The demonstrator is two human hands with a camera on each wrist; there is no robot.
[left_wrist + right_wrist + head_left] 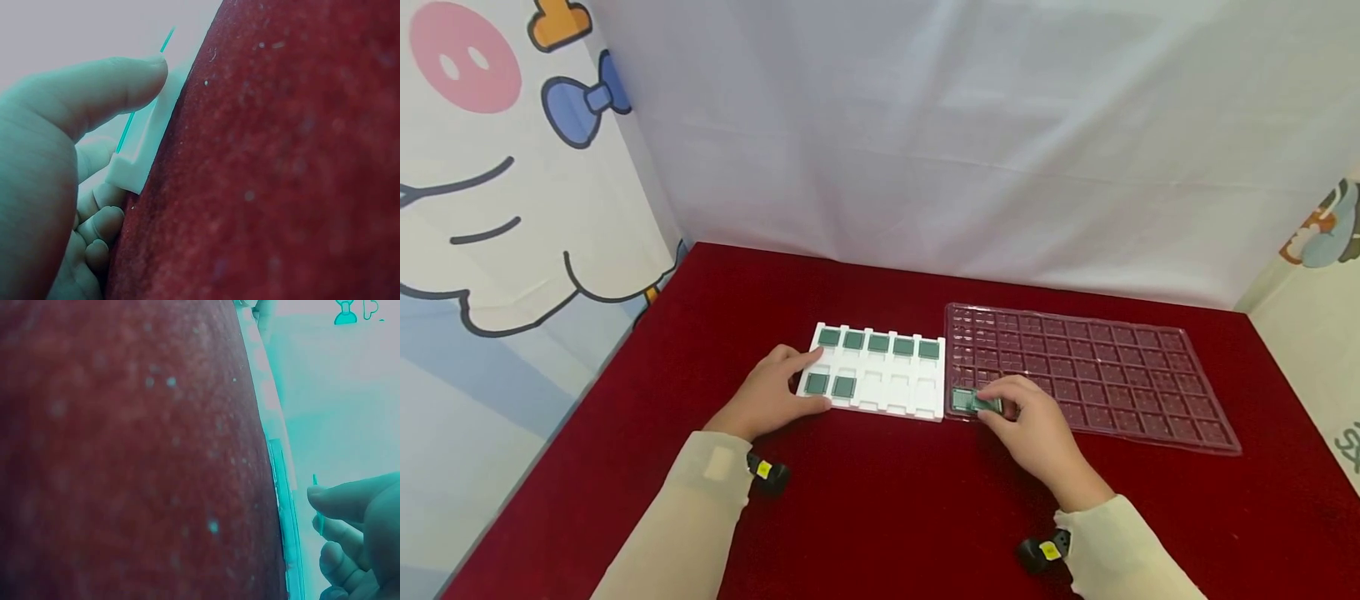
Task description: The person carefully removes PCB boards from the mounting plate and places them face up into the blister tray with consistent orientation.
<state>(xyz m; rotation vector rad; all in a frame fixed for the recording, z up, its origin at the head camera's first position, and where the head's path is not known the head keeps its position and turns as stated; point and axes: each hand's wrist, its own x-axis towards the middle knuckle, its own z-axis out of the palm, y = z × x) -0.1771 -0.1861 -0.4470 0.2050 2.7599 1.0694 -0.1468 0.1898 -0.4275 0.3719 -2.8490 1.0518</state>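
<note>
My left hand grips the left end of a white tray, with the thumb on its near edge and the fingers by its left side. Square green circuit boards fill the tray's far row. Two more, including this green board, lie at the left of its near row. Between thumb and fingertips, my right hand pinches a small green circuit board over the near left corner of a clear plastic tray. Another green board sits in that corner, just left of the pinched one.
Both trays lie side by side on a dark red cloth-covered table. The clear tray has many square pockets. Behind the table hangs a white curtain, and a cartoon-printed cloth is at the left.
</note>
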